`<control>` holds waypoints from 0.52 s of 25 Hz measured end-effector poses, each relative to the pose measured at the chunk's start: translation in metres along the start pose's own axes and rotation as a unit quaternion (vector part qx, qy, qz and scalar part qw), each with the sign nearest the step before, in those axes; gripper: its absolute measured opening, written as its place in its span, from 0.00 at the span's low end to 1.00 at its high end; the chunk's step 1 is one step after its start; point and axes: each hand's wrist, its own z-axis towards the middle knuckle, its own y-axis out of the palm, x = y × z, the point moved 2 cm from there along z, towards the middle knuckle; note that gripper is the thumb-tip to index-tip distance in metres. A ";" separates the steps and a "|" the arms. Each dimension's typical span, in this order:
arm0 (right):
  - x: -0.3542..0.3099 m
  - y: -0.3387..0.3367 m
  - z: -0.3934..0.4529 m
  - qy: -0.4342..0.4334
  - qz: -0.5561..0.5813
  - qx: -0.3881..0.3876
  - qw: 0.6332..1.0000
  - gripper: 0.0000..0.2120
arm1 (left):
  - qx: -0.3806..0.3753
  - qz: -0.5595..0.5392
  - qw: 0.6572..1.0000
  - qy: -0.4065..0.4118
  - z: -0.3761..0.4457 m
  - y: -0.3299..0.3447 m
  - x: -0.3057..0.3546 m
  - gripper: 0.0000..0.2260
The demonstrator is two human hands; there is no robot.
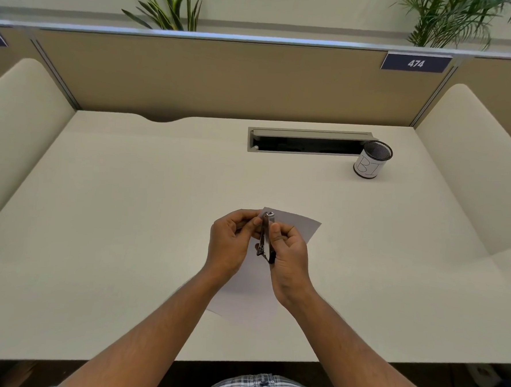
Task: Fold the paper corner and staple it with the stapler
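Both your left hand (233, 237) and right hand (289, 249) are pinching the stapler (266, 236) over the paper (300, 224); keep it steady, fingertips off the hinge.

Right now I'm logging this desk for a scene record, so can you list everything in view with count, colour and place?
small metal stapler: one, silver, held above the paper between both hands
sheet of paper: one, white, flat on the desk under the hands
mesh pen cup with a white label: one, black, far right of the desk
cable tray slot: one, grey, rear of the desk
desk: one, cream
number plate 474: one, navy, on the tan partition
potted plants: two, green, behind the partition
left hand: pinches the stapler
right hand: grips the stapler
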 end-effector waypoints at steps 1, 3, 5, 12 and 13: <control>0.000 -0.001 0.000 0.001 -0.005 0.001 1.000 0.17 | -0.002 0.007 1.000 0.005 0.000 -0.001 -0.001 0.08; 0.001 -0.002 0.000 0.001 -0.015 0.003 1.000 0.14 | -0.004 0.020 1.000 0.016 0.000 -0.002 -0.003 0.08; 0.000 -0.003 0.000 0.000 -0.024 0.003 1.000 0.12 | -0.008 0.027 0.999 0.025 0.000 -0.002 -0.003 0.09; -0.011 -0.001 -0.002 -0.072 -0.079 -0.054 0.993 0.11 | -0.008 0.038 0.998 0.054 -0.003 -0.002 0.004 0.10; -0.012 -0.001 -0.002 -0.087 -0.091 -0.063 0.990 0.12 | -0.009 0.042 0.998 0.054 -0.002 -0.002 0.003 0.10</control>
